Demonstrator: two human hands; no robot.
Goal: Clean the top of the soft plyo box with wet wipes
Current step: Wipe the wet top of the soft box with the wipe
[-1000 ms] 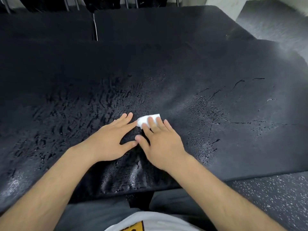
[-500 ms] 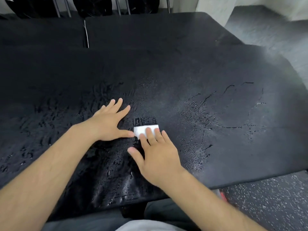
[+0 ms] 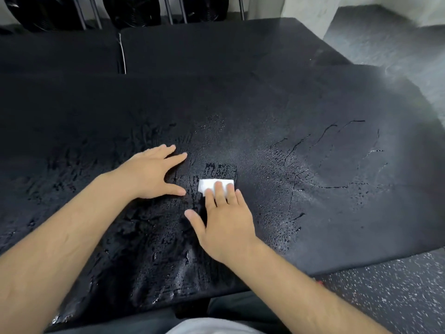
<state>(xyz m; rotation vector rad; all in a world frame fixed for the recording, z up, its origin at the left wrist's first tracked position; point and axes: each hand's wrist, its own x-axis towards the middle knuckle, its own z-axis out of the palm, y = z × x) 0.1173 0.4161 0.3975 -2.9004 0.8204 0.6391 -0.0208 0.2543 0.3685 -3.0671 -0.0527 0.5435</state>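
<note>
The black soft plyo box (image 3: 325, 104) fills the view, its top streaked with wet marks near me and cracked on the right. A small folded white wet wipe (image 3: 209, 185) lies flat on the top near the middle. My right hand (image 3: 224, 222) presses the wipe down with straight fingers, covering its near edge. My left hand (image 3: 149, 174) rests flat on the wet surface just left of the wipe, fingers spread, holding nothing.
Two more black boxes (image 3: 192, 44) stand side by side behind this one. Black weight plates (image 3: 132, 9) on a metal rack line the back wall. Speckled rubber floor (image 3: 390, 290) shows at the lower right, beside the box's near edge.
My left hand has come off the wipe and slid left, fingers spreading. My right hand has dragged the wipe a little toward me, leaving a fresh wet streak beyond it.
</note>
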